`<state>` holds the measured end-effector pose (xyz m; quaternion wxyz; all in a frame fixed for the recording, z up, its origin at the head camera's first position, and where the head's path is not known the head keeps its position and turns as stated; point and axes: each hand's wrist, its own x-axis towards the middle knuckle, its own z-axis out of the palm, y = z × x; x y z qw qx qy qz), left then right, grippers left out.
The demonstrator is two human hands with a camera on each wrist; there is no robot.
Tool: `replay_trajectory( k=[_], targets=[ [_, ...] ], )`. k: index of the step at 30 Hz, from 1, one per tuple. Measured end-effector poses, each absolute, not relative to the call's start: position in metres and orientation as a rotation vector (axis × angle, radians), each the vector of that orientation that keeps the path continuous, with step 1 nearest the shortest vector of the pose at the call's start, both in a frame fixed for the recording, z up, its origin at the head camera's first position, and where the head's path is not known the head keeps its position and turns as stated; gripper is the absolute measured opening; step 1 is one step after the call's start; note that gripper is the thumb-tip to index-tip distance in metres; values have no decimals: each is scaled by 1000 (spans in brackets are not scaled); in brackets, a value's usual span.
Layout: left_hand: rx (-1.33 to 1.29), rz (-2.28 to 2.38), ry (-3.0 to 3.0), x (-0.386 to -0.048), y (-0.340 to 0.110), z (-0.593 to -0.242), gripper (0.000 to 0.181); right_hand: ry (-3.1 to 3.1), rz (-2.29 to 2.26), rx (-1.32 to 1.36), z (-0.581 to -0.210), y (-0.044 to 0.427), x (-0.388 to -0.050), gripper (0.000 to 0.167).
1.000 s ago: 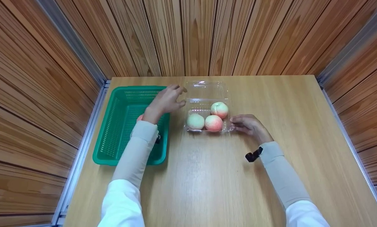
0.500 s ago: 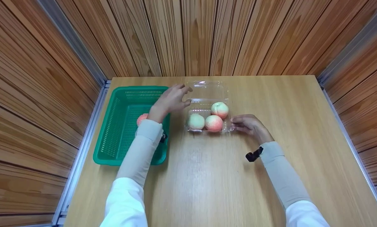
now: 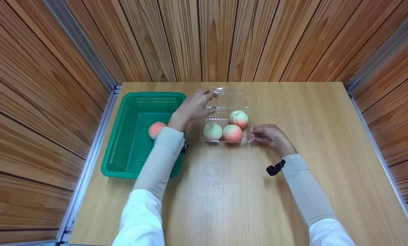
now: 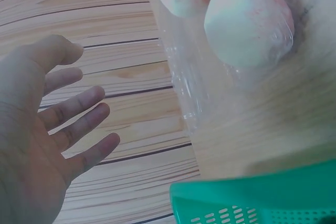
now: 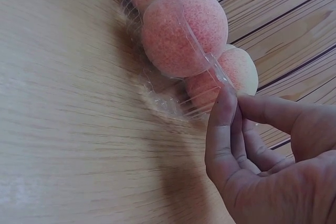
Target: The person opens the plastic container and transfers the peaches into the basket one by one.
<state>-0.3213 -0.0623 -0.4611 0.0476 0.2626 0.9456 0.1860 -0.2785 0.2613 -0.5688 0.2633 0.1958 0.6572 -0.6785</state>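
Your right hand (image 3: 270, 136) pinches the clear container (image 3: 221, 120) at its rim. Your left hand (image 3: 195, 106) holds nothing, fingers spread near the open lid (image 3: 233, 99). Three peaches (image 3: 232, 133) in container; fourth peach (image 3: 157, 130) in green basket (image 3: 125, 175).

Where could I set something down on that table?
On the tabletop, in front of the clear container, between the sleeves; also beyond the right hand, out to the right edge. It's crowded between the green basket and the container, where the left hand hovers.
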Motion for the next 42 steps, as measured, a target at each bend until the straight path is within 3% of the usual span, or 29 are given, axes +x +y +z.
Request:
replay_trajectory(
  k=[42],
  targets=[
    [979,495,2883,-324,-18,-462,45,1722,-1895,483,-569,260,-275,8]
  ],
)
